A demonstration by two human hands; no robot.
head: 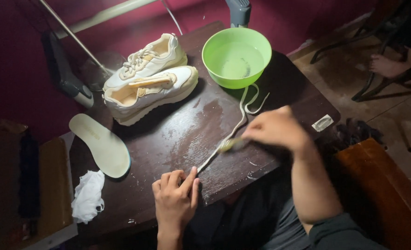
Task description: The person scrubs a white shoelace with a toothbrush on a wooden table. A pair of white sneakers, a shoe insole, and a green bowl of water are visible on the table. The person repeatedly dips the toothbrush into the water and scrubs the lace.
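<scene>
Left hand [175,196]: nearest to us, our fingers [189,178] press one end of the shoelace [231,132] flat against the table [168,139]
Right hand [277,129]: our fingers are closed around a small brush [228,145], blurred, its head on the lace
Shoelace: pale cream, thin and flat; we see it run stretched from our left hand up across the wet middle of the table, then loop loosely just below the bowl
Table: dark wood, streaked with wet foam along the lace
Bowl [236,56]: bright green, holding cloudy water, at the far edge
Sneakers [147,76]: two cream and white ones side by side, left of the bowl
Insole [101,144]: pale, lying flat at the left
Crumpled tissue [88,194]: white, near the left corner
</scene>
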